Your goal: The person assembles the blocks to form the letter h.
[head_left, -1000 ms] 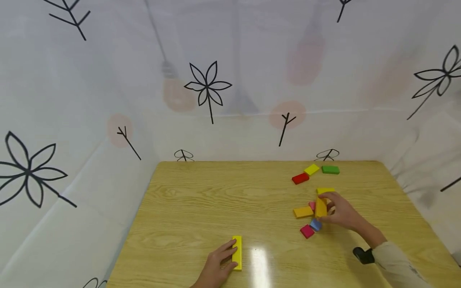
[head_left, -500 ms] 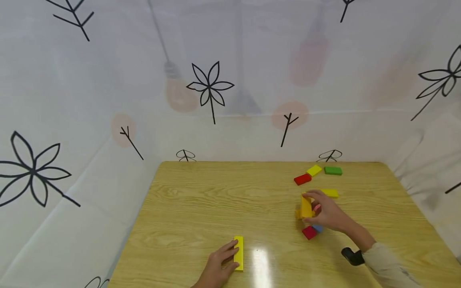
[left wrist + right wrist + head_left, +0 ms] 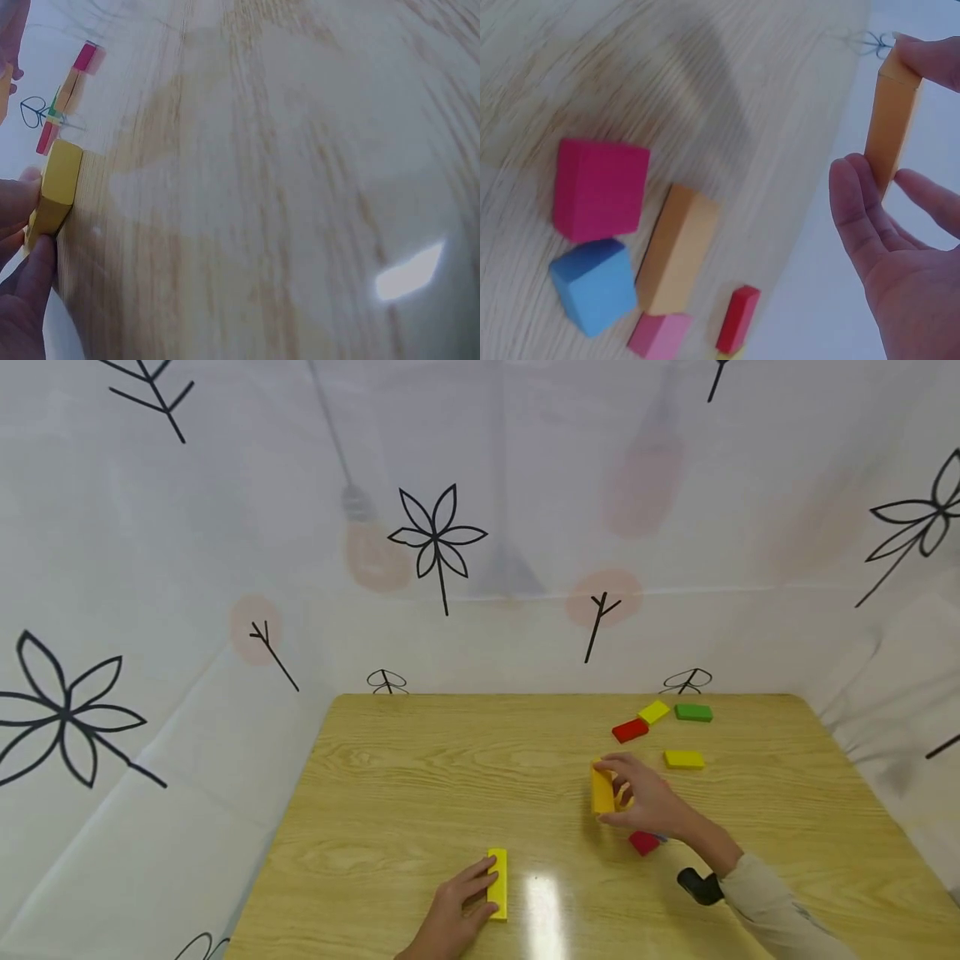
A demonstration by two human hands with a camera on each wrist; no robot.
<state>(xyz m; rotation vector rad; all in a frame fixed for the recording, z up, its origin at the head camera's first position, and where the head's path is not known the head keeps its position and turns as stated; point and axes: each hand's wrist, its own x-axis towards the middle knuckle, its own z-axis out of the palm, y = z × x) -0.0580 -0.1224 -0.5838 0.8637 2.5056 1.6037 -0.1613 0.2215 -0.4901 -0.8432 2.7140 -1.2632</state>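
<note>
My left hand (image 3: 452, 911) holds a long yellow block (image 3: 498, 885) low on the table, thumb near one end and fingers along it. In the left wrist view, that yellow block (image 3: 61, 180) rests on the wood with fingertips against it. My right hand (image 3: 643, 795) pinches an orange block (image 3: 602, 791) by its ends, thumb opposite the fingers. The right wrist view shows this orange block (image 3: 892, 112) raised off the tabletop. Below the right hand lie a crimson block (image 3: 604, 187), a blue block (image 3: 596, 285), another orange block (image 3: 679, 251) and a pink block (image 3: 660, 335).
Farther back on the wooden table (image 3: 420, 777) are a red block (image 3: 630, 730), a yellow block (image 3: 654, 712) and a green block (image 3: 693, 712). One more yellow block (image 3: 684, 759) lies behind the right hand. A patterned white cloth (image 3: 510, 527) surrounds the table.
My right hand has carried the orange block leftward from the cluster, uncovering the yellow block behind it and covering the second orange one. My left hand stays on its yellow block.
</note>
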